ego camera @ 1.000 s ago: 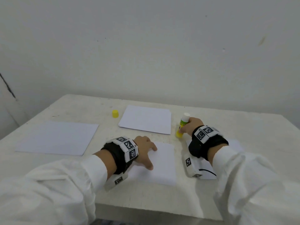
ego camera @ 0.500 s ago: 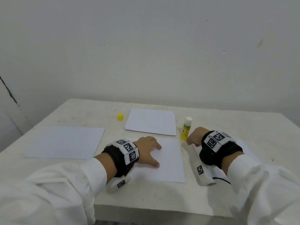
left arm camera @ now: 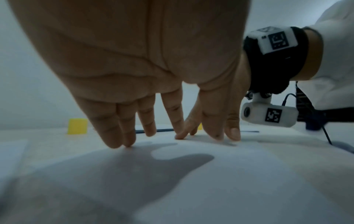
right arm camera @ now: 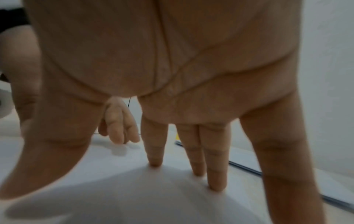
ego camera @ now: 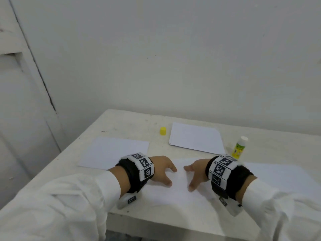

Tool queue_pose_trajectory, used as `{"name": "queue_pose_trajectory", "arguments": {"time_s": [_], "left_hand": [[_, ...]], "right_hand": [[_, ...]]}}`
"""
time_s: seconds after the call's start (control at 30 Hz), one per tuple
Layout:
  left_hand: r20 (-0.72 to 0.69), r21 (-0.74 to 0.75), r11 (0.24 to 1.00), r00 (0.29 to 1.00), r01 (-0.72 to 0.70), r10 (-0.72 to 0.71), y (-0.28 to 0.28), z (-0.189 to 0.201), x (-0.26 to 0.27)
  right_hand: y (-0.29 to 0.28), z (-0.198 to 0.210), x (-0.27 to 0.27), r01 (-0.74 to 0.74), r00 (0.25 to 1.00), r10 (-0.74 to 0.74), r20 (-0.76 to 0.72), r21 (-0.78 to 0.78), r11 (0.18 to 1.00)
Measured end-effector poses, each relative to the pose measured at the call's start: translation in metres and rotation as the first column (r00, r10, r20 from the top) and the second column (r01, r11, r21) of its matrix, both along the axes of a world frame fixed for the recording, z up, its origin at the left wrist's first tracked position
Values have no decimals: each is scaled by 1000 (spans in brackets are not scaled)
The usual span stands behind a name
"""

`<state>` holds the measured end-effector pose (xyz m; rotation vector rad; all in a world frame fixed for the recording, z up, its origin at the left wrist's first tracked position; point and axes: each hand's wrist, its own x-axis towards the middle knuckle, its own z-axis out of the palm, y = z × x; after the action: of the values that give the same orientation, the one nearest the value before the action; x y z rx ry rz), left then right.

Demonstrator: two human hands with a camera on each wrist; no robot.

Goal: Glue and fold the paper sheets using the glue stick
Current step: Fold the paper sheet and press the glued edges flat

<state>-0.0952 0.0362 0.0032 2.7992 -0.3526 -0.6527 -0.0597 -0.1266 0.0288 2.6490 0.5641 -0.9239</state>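
A white paper sheet (ego camera: 180,190) lies at the table's near edge. My left hand (ego camera: 165,171) and right hand (ego camera: 192,173) both rest on it with spread, straight fingers, tips touching the paper (left arm camera: 191,174) (right arm camera: 134,189). The glue stick (ego camera: 240,148) stands upright and uncapped, white tip up, behind my right wrist, free of either hand. Its yellow cap (ego camera: 163,131) sits further back on the table. In the left wrist view the cap (left arm camera: 77,126) shows beyond my fingers (left arm camera: 122,136). The right wrist view shows my right fingers (right arm camera: 203,159) pressing on the sheet.
Another sheet (ego camera: 196,138) lies at the back middle, one (ego camera: 114,152) at the left and one (ego camera: 284,173) under my right arm. The white table (ego camera: 128,122) stands against a pale wall; its near edge (ego camera: 173,223) runs just below my wrists.
My right hand let go of the glue stick, left it standing, and moved left onto the near sheet beside my left hand. The head view has swung left.
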Motion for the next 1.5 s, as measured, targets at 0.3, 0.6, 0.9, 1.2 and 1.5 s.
{"name": "queue_pose_trajectory", "arguments": {"time_s": [0.3,0.6,0.9,1.2,1.5], "left_hand": [[14,161,983,996,86,-89,3,-3,13],[49,10,997,996,79,-79,8,2,16],[27,-98,995,999,31,-29,38,-3,1],[95,-92,995,995,49,-40,32,0,3],[14,326,907,961,-266,276,191,14,15]], "right_hand": [[-33,-1,3,184,977,-183,108,-3,983],[-36,15,15,317,915,-345,212,153,936],[56,33,28,166,946,-204,251,165,972],[99,8,37,168,958,-176,225,52,984],[168,-18,52,56,979,-78,189,120,991]]}}
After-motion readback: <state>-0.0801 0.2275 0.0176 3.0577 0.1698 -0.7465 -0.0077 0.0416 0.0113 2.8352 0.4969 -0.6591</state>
